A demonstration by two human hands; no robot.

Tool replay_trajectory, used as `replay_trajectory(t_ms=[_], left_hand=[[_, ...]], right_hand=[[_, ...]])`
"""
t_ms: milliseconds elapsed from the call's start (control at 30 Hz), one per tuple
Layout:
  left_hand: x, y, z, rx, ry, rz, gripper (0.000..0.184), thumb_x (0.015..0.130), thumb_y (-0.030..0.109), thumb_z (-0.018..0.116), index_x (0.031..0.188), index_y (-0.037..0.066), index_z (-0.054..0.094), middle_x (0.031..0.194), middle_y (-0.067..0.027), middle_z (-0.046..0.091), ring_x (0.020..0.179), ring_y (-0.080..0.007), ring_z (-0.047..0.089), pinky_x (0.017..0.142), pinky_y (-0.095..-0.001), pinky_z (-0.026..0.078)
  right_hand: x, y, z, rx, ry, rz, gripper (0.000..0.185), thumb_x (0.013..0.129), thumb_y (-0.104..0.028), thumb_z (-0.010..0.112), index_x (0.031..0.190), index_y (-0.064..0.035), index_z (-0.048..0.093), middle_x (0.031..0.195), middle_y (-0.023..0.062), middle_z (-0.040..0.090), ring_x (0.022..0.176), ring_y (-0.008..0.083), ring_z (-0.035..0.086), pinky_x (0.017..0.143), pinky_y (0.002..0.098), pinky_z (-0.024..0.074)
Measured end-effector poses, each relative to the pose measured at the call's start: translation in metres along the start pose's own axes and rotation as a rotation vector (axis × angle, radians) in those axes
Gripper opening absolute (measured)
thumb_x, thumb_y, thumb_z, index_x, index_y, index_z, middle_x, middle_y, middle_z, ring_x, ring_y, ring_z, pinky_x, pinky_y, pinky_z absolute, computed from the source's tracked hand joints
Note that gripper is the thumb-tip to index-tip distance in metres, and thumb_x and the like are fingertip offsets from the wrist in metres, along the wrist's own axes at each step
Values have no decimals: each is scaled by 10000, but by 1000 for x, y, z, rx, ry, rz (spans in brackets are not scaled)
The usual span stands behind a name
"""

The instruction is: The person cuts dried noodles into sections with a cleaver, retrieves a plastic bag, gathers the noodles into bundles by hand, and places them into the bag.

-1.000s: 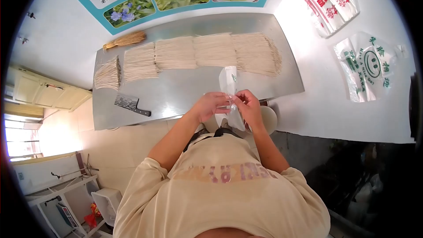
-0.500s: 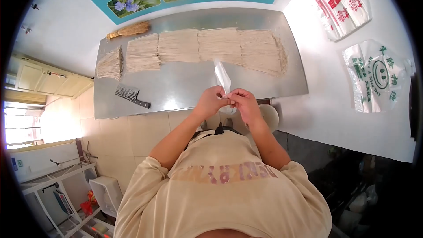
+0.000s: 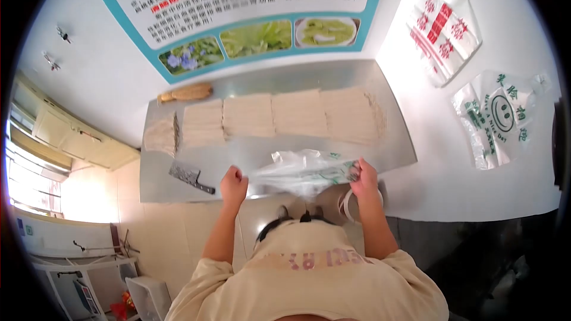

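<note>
A clear plastic bag [image 3: 306,172] with green print is spread in the air between my two hands, in front of the metal table's near edge. My right hand [image 3: 364,178] is closed on the bag's right end. On the left, my left hand [image 3: 234,185] is a closed fist at the bag's blurred left end; whether it grips the plastic cannot be made out. Behind the bag, bundles of thin dry noodles [image 3: 297,113] lie in a row on the metal table [image 3: 250,147]. A short bundle [image 3: 161,134] sits at the row's left end.
A black-handled cleaver [image 3: 191,178] lies at the table's left front, and a straw brush [image 3: 185,93] at the back left. On the white surface to the right are a red-printed bag [image 3: 443,35] and a green-printed bag [image 3: 496,116]. A round stool [image 3: 351,205] stands below the table edge.
My hands were together at a narrow, folded bag. They have moved wide apart, and the bag is now spread between them. The view has tilted up toward the wall poster.
</note>
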State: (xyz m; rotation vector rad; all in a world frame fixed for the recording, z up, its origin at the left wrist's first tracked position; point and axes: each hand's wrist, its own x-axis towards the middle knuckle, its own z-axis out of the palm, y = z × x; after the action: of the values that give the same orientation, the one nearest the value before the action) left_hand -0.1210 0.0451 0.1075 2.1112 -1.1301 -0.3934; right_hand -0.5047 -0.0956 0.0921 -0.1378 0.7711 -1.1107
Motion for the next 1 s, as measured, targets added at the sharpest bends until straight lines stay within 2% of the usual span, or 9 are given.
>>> replay_trajectory(t_ms=[233, 300, 367, 500, 633, 700, 733, 800, 1000], left_hand=[[10, -35, -16, -51, -204, -58, 308, 733, 218, 795, 896, 41, 602, 765, -116, 646, 727, -273, 637, 683, -401, 512], [18, -9, -17, -164, -377, 68, 693, 714, 293, 878, 1258, 1, 564, 1249, -189, 604, 1190, -319, 574, 1006, -397, 467], [21, 77, -24, -250, -323, 337, 837, 741, 284, 868, 1424, 25, 459, 1443, -197, 472, 1355, -351, 436, 1148, -432, 358], [28, 195, 6, -359, -219, 731, 689, 817, 218, 805, 1405, 64, 481, 1344, -198, 554, 1265, -362, 521, 1089, -417, 416], [60, 217, 17, -285, -443, 468, 454, 855, 170, 747, 1264, 95, 565, 1106, -173, 661, 1021, -363, 643, 912, -411, 516], [67, 209, 12, -164, -305, 423, 238, 896, 133, 676, 1119, 109, 596, 924, -120, 680, 839, -348, 674, 743, -429, 536], [69, 204, 11, -165, -307, 429, 238, 896, 133, 676, 1119, 109, 596, 924, -120, 680, 839, -348, 674, 743, -429, 536], [75, 195, 8, 62, -73, 670, 149, 907, 111, 620, 1056, 111, 610, 941, -103, 684, 852, -342, 680, 722, -443, 538], [118, 167, -8, 331, 58, 704, 168, 866, 38, 539, 1000, 97, 621, 916, -127, 675, 843, -339, 679, 707, -463, 536]], right_hand=[[-23, -21, 78, -738, -55, -424, 217, 1038, -243, 577, 857, -127, 547, 699, -62, 463, 571, 38, 410, 467, 217, 312], [-33, -27, 107, -854, -126, -467, 211, 1041, -247, 573, 874, -121, 544, 681, -60, 447, 570, 28, 400, 464, 215, 308], [-40, -29, 147, -858, -222, -399, 184, 1041, -234, 570, 902, -116, 551, 679, -58, 438, 565, 29, 380, 475, 220, 307], [-32, -34, 186, -706, -491, -81, 140, 1031, -210, 593, 949, -99, 570, 707, -63, 445, 579, 37, 384, 503, 221, 322], [-25, -83, 198, -836, -550, -83, 147, 998, -196, 644, 954, -69, 583, 729, -81, 444, 604, 35, 402, 535, 221, 347], [-18, -104, 183, -1436, -682, -310, 143, 931, -162, 700, 940, -56, 604, 722, -41, 497, 620, 78, 470, 577, 252, 397], [-17, -108, 177, -1435, -677, -314, 143, 931, -162, 700, 940, -56, 604, 722, -41, 497, 620, 78, 470, 577, 252, 397], [-16, -112, 165, -1906, -354, -546, 126, 870, -121, 704, 968, -81, 635, 742, 52, 604, 680, 199, 604, 647, 348, 483], [32, -122, 142, -2136, -8, -778, 160, 878, -89, 635, 1030, -129, 666, 867, 129, 704, 885, 381, 669, 786, 489, 520]])
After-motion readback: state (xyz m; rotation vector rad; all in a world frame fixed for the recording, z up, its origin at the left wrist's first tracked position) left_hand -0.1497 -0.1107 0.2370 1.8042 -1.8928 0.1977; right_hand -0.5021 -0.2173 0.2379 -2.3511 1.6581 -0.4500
